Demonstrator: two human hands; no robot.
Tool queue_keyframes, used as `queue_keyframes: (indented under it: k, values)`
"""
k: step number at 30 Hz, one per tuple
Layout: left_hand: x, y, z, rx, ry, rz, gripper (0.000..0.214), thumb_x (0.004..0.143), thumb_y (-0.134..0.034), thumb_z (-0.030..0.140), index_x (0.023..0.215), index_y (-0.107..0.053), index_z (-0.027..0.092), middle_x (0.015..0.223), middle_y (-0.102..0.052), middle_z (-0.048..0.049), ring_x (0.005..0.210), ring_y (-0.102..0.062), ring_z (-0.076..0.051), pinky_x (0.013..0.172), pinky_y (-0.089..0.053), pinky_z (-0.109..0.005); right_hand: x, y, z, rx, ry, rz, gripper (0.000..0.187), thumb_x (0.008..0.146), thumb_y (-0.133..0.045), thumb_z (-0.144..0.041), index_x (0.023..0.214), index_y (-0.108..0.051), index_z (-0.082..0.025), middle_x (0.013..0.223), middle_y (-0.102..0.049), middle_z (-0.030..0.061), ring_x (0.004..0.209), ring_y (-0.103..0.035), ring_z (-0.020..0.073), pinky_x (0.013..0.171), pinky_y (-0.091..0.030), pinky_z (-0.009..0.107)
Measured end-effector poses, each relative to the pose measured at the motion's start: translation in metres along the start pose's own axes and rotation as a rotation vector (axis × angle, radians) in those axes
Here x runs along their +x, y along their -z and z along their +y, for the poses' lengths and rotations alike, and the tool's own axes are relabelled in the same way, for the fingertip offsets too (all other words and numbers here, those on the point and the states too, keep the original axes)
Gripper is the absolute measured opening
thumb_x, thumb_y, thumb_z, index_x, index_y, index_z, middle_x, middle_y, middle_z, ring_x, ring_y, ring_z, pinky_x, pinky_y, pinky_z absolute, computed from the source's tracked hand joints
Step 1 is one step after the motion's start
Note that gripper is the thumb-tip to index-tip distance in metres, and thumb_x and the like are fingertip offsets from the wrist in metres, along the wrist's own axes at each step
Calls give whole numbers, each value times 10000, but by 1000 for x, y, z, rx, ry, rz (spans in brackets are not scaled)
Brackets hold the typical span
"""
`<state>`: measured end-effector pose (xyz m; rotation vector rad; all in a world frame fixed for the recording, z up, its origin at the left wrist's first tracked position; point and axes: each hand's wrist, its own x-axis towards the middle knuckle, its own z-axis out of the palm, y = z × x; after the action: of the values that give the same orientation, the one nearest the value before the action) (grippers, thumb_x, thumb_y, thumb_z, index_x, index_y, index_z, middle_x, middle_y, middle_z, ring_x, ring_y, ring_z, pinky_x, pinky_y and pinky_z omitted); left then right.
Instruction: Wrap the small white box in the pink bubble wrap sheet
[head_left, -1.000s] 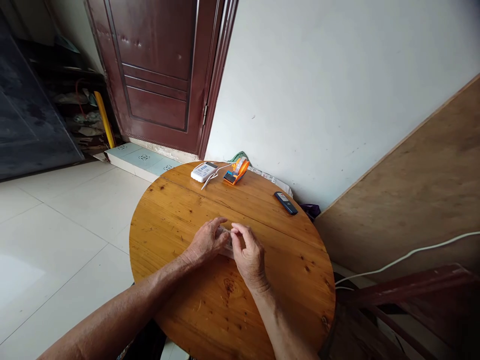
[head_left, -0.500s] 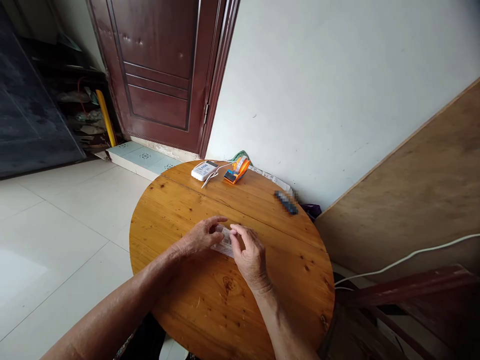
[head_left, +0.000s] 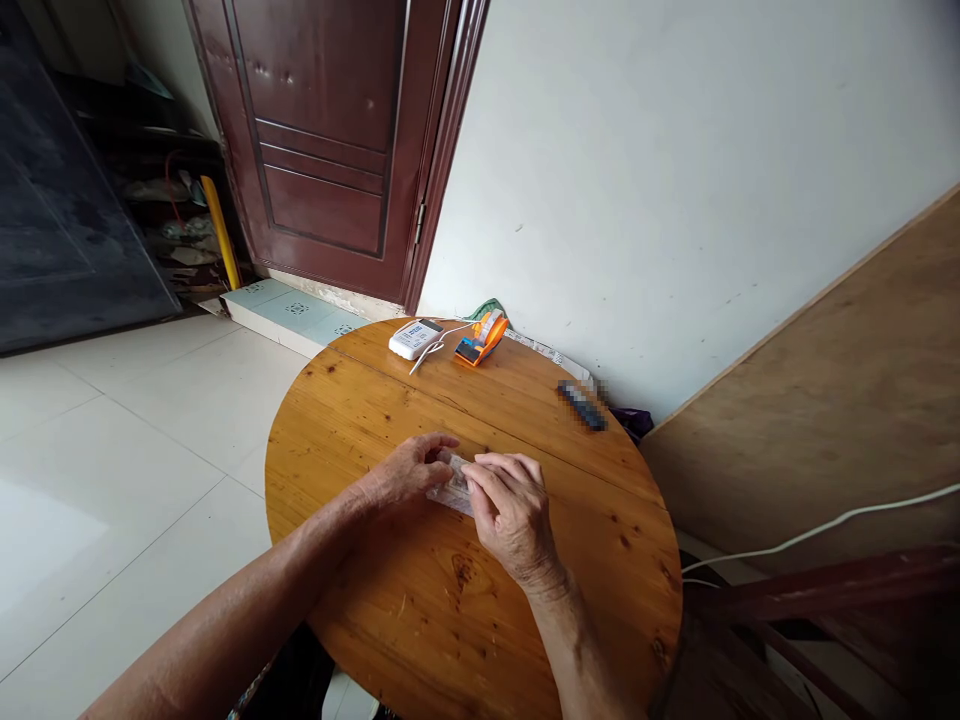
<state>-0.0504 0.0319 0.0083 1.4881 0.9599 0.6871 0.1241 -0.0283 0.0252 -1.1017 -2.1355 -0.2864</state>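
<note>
A small packet in clear, crinkled plastic that looks like bubble wrap [head_left: 453, 492] lies on the round wooden table [head_left: 360, 420] in front of me. My left hand [head_left: 409, 470] grips its left end, with the thumb and fingers around the edge. At the right end is my right hand [head_left: 514, 505], its thumb and index finger closed on the plastic and its other fingers bent above. Both hands cover part of the packet, and what lies inside it cannot be made out.
Toward the far edge are a white box-shaped device [head_left: 415, 339] with a white cord and an orange tape dispenser [head_left: 481, 340]. A blurred dark object [head_left: 581, 405] lies at the right. The table stands against a white wall [head_left: 637, 180].
My right hand has turned, and its fingers now lie more over the packet's right end. My left hand keeps its grip. The view has shifted slightly.
</note>
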Motion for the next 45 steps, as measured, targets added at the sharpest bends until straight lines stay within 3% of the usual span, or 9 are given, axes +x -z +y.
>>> queue_keyframes:
  k: [4,8,15,20,29,37,45]
  values:
    - [1,0,0,17,-2,-1,565,691,-563,269,1229,-599,101,762,-511,15,682,-456,-126,608,-371,-243,0,2,-1,26,-9,-70,286,871,-501,-78,1018,-686,-238,909,-727,33,1000,-619,220,870,-394,393]
    - [0,0,2,55,7,19,554,687,-561,271,1213,-613,106,775,-525,11,707,-474,-134,615,-378,-239,0,1,-3,60,-56,-78,218,860,-503,-102,888,-689,-213,895,-691,52,996,-583,230,852,-399,390]
    - [-1,2,4,143,-5,29,552,717,-566,286,1239,-611,111,883,-619,-29,793,-543,-164,676,-423,-246,0,3,0,125,-71,-89,166,840,-534,-113,858,-658,-222,931,-697,37,1033,-593,237,891,-392,407]
    - [1,-2,-2,206,-23,80,541,762,-586,361,1233,-615,96,870,-625,-32,761,-540,-155,667,-430,-246,0,7,3,149,-62,-91,160,829,-527,-104,792,-622,-227,900,-706,22,1003,-613,223,890,-382,401]
    - [9,-9,-18,187,-74,111,537,738,-615,314,1238,-608,119,801,-583,3,717,-514,-131,630,-417,-224,2,8,-2,82,-53,-106,156,814,-524,-102,748,-597,-223,834,-686,25,929,-596,227,836,-380,403]
    - [5,-7,-10,192,-56,105,513,736,-593,295,1215,-623,113,807,-589,0,714,-525,-132,621,-415,-223,-1,7,10,198,-197,82,158,880,-525,-150,894,-661,-230,928,-692,41,900,-621,208,840,-441,387]
    - [6,-9,-13,250,-79,129,519,767,-565,369,1220,-618,122,793,-587,5,704,-525,-134,617,-411,-228,-1,3,3,-18,-100,-95,208,826,-527,-95,880,-678,-228,1067,-680,63,1018,-575,244,866,-387,412]
